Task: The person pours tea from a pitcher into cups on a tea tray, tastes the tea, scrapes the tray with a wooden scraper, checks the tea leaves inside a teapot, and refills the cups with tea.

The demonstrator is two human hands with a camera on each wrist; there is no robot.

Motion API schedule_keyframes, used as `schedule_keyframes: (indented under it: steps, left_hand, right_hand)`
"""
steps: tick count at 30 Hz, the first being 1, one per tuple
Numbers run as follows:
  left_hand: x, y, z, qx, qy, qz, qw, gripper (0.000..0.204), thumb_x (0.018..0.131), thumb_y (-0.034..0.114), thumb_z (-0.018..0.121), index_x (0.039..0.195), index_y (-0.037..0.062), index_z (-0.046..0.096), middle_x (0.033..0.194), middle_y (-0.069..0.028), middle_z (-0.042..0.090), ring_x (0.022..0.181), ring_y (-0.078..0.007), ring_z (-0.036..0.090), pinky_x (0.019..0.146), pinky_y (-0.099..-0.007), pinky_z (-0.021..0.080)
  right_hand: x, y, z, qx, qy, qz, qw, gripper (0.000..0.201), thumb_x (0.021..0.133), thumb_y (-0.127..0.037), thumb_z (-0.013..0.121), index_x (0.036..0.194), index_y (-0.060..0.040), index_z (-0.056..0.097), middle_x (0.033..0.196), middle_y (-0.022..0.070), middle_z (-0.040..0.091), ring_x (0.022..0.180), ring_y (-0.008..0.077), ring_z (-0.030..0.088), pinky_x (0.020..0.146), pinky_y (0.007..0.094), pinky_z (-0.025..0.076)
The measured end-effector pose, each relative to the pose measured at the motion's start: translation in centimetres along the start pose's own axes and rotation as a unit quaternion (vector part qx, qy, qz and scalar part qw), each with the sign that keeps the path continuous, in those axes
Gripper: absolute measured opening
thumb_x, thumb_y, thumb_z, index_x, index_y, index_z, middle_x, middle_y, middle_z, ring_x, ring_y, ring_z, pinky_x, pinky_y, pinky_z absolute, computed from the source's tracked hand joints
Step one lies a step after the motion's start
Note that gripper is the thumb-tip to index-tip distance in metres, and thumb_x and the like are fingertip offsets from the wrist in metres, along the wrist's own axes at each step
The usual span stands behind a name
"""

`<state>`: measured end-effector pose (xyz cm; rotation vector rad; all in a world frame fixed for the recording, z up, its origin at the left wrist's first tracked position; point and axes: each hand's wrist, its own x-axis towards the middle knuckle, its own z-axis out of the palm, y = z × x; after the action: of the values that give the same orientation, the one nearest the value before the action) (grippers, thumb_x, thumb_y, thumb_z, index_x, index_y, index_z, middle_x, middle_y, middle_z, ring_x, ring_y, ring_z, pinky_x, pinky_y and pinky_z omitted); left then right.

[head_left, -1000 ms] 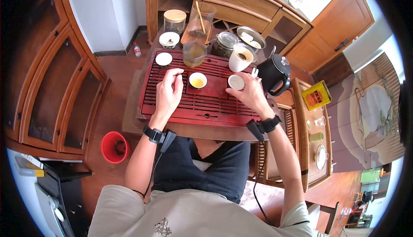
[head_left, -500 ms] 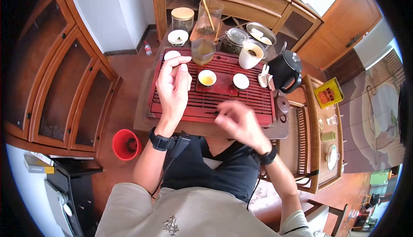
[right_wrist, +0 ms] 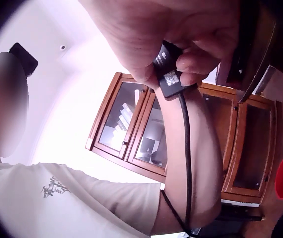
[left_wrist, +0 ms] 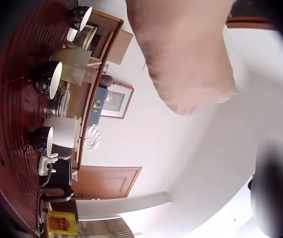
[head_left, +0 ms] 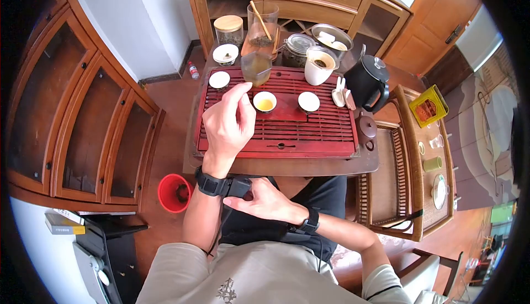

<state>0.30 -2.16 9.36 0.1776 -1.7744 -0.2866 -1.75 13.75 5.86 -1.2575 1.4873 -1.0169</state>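
Note:
My left hand [head_left: 229, 117] is raised over the near left of the red slatted tea tray [head_left: 326, 133], fingers loosely bent with nothing in them. My right hand [head_left: 269, 201] has come across to the left wrist. There it pinches the small black wrist camera [right_wrist: 169, 74] between thumb and fingers, a cable running down from it. Beyond the left hand stands a teacup with yellow tea [head_left: 265, 103], and to its right a second teacup [head_left: 308, 102] whose white inside shows. Dark outer walls of these cups appear in the left wrist view. A third cup [head_left: 219, 79] is at the tray's far left corner.
A glass pitcher [head_left: 256, 68] and a white strainer cup [head_left: 319, 72] stand along the tray's back edge. To the right are a black kettle [head_left: 369, 80] and a small brown teapot [head_left: 366, 127]. A red bin [head_left: 174, 193] is on the floor at left.
My right hand has let go of the right-hand teacup and moved down and left to the left wrist, where it now grips the camera. The left hand has turned slightly over the tray.

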Motion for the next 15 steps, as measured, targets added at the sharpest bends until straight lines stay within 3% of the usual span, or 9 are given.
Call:
schedule_keyframes:
  steps: [2, 4, 6, 7, 8, 10, 11, 13, 15]
  left_hand:
    - [-0.1, -0.9, -0.1, 0.034, -0.022, 0.029, 0.999, 0.017, 0.088, -0.004, 0.059, 0.106, -0.0024, 0.062, 0.082, -0.0103, 0.068, 0.054, -0.0094, 0.056, 0.048, -0.0257, 0.044]
    - [-0.4, -1.1, 0.1, 0.069, -0.042, 0.059, 0.995, 0.016, 0.091, -0.003, 0.057, 0.105, -0.0026, 0.062, 0.086, -0.0089, 0.07, 0.056, -0.0041, 0.055, 0.049, -0.024, 0.043]
    - [-0.7, -1.0, 0.4, -0.015, -0.053, -0.132, 0.99, 0.02, 0.088, -0.003, 0.059, 0.107, 0.0008, 0.062, 0.074, -0.0084, 0.064, 0.051, -0.0132, 0.055, 0.048, -0.0272, 0.042]
    - [-0.7, -1.6, 0.8, -0.083, -0.01, -0.16, 0.983, 0.018, 0.091, -0.002, 0.056, 0.107, 0.0013, 0.061, 0.074, -0.0052, 0.062, 0.054, -0.0069, 0.052, 0.049, -0.0247, 0.04]
    - [-1.1, -2.4, 1.2, -0.118, 0.019, -0.185, 0.975, 0.016, 0.093, -0.002, 0.054, 0.106, 0.0004, 0.061, 0.075, -0.0014, 0.06, 0.059, -0.003, 0.048, 0.052, -0.0228, 0.04]
    - [-2.2, -3.8, 1.0, -0.182, 0.011, -0.259, 0.948, 0.015, 0.094, -0.002, 0.053, 0.106, 0.0008, 0.061, 0.076, 0.0005, 0.059, 0.061, -0.0028, 0.047, 0.054, -0.0215, 0.038]
    - [-2.7, -4.3, 1.0, -0.181, 0.013, -0.258, 0.949, 0.015, 0.094, -0.002, 0.053, 0.106, 0.0008, 0.061, 0.076, 0.0005, 0.059, 0.061, -0.0028, 0.047, 0.054, -0.0215, 0.038]
    - [-3.7, -5.0, 1.0, -0.198, -0.011, -0.314, 0.929, 0.012, 0.1, 0.005, 0.049, 0.106, 0.0032, 0.059, 0.068, 0.0067, 0.047, 0.053, 0.0005, 0.034, 0.046, -0.0189, 0.026]
    - [-4.9, -5.5, 1.0, -0.2, -0.042, -0.328, 0.922, 0.011, 0.1, 0.007, 0.05, 0.105, 0.0038, 0.06, 0.066, 0.0077, 0.045, 0.053, 0.0005, 0.034, 0.045, -0.0188, 0.026]
  right_hand:
    - [-0.1, -0.3, 0.2, -0.005, 0.028, -0.036, 0.999, 0.042, 0.087, -0.037, 0.07, 0.087, 0.0037, 0.06, 0.054, 0.0047, 0.044, 0.05, 0.0135, 0.038, 0.048, 0.0339, 0.037]
    - [0.0, -0.9, -0.1, -0.038, 0.03, -0.026, 0.998, 0.044, 0.087, -0.04, 0.067, 0.084, 0.0031, 0.059, 0.06, 0.0171, 0.057, 0.055, 0.0331, 0.056, 0.057, 0.0427, 0.046]
    - [0.5, -0.9, -0.8, -0.084, -0.005, -0.006, 0.996, 0.047, 0.086, -0.043, 0.067, 0.083, 0.0028, 0.059, 0.062, 0.0184, 0.059, 0.058, 0.0353, 0.059, 0.058, 0.0435, 0.047]
    - [0.7, -0.8, -1.2, -0.13, -0.041, 0.015, 0.991, 0.05, 0.086, -0.047, 0.067, 0.082, 0.0024, 0.06, 0.063, 0.0198, 0.061, 0.06, 0.0375, 0.062, 0.059, 0.0442, 0.048]
    - [0.9, -0.6, -1.6, -0.131, -0.04, 0.014, 0.99, 0.05, 0.086, -0.047, 0.067, 0.082, 0.0024, 0.06, 0.063, 0.0198, 0.061, 0.06, 0.0375, 0.062, 0.059, 0.0442, 0.048]
    - [1.1, -0.1, -2.6, -0.156, -0.039, -0.05, 0.986, 0.054, 0.085, -0.052, 0.066, 0.083, 0.0018, 0.061, 0.069, 0.0195, 0.065, 0.065, 0.036, 0.066, 0.062, 0.0431, 0.051]
    - [1.0, -0.8, -3.6, -0.169, -0.043, -0.056, 0.983, 0.053, 0.086, -0.051, 0.065, 0.088, 0.0013, 0.063, 0.073, 0.0178, 0.068, 0.07, 0.034, 0.068, 0.064, 0.0421, 0.053]
    - [1.0, -1.0, -5.6, -0.176, 0.029, -0.076, 0.981, 0.046, 0.086, -0.044, 0.068, 0.095, 0.0009, 0.065, 0.076, 0.0159, 0.069, 0.072, 0.0313, 0.069, 0.066, 0.0402, 0.054]
    - [1.8, -1.0, -7.6, -0.205, 0.122, -0.096, 0.966, 0.042, 0.083, -0.037, 0.071, 0.098, 0.0016, 0.065, 0.08, 0.0166, 0.069, 0.076, 0.0314, 0.069, 0.068, 0.0406, 0.053]
